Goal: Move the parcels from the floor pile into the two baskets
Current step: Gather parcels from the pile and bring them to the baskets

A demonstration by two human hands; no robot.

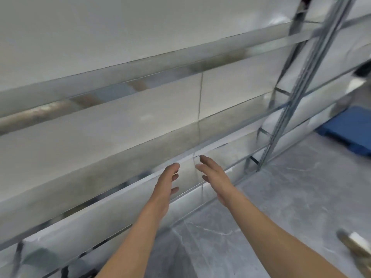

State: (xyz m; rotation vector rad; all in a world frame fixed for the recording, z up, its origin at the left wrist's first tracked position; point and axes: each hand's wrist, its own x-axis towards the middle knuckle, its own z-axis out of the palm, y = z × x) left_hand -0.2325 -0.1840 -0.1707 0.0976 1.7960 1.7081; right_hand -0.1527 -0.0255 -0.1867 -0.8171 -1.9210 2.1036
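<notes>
My left hand (167, 185) and my right hand (214, 177) are stretched out in front of me, palms facing each other, fingers apart, holding nothing. They hover before the lower shelves of a metal rack (180, 121). No parcel pile and no basket shows in this blurred head view.
The grey shelving rack fills the left and middle, with an upright post (297, 85) at the right. Grey marbled floor (281, 207) spreads below right. A blue pallet-like object (349, 131) lies at the far right, and a blurred object (355, 245) sits at the lower right edge.
</notes>
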